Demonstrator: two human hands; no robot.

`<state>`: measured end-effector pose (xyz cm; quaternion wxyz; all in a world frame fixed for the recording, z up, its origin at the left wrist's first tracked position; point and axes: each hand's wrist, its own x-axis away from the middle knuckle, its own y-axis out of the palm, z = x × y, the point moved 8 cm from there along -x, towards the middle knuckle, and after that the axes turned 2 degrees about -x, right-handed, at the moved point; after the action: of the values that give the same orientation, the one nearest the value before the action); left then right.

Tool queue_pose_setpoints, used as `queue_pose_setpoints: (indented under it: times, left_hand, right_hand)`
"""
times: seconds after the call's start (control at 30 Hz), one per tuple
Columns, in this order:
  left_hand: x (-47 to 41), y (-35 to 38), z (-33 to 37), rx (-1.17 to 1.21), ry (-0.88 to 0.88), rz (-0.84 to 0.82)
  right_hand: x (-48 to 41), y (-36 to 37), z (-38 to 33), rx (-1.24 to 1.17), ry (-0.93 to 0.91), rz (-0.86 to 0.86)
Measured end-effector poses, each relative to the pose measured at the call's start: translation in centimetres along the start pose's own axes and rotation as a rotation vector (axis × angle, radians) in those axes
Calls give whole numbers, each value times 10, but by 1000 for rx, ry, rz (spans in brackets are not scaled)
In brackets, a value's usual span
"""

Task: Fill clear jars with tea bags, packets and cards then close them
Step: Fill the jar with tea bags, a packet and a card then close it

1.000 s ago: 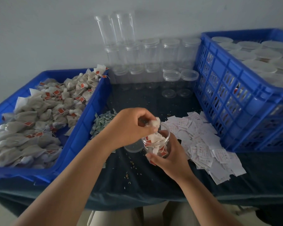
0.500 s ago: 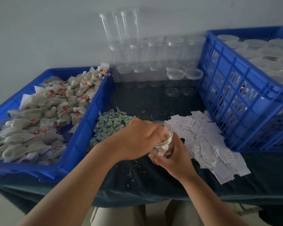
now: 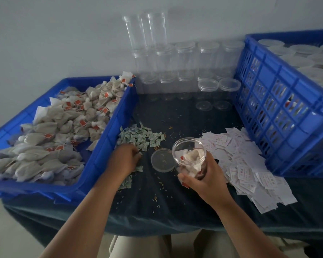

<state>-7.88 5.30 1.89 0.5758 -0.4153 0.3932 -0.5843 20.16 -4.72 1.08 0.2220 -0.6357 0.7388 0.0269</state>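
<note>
L hand (image 3: 124,159) beside tea-bag tray (image 3: 105,146), fingers curled into green packets (image 3: 140,136); can't tell if one is pinched. Lid (image 3: 162,162) off, on table (image 3: 175,202). R hand (image 3: 205,179) clamped round jar (image 3: 189,144), tilted, tea bags (image 3: 192,159) inside; cards (image 3: 240,161) just right. Rec: lift one packet only, bring jar mouth level under it.

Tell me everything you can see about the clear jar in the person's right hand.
The clear round plastic jar is open, with no lid on, and tilted so its wide mouth faces the camera. Whitish tea bags with red tags fill it partway. The right hand grips its lower body from below, holding it over the dark cloth-covered table. A clear round lid lies flat just left of it.
</note>
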Motion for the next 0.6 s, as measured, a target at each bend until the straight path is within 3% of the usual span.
queue_pose_setpoints:
  times: [0.13,0.33,0.47,0.6]
  left_hand:
    - [-2,-1,-5,45,23,80]
    - [6,-32,9,386,14,164]
    - [34,-66,74,609,245,150]
    - [66,-67,139,463,520,56]
  right_hand:
    - [1,0,-2,2,-6,-8]
    - [0,1,-2,10,-2,-4]
    - [1,1,5,-5,22,-11]
    - [2,1,9,-18,45,-9]
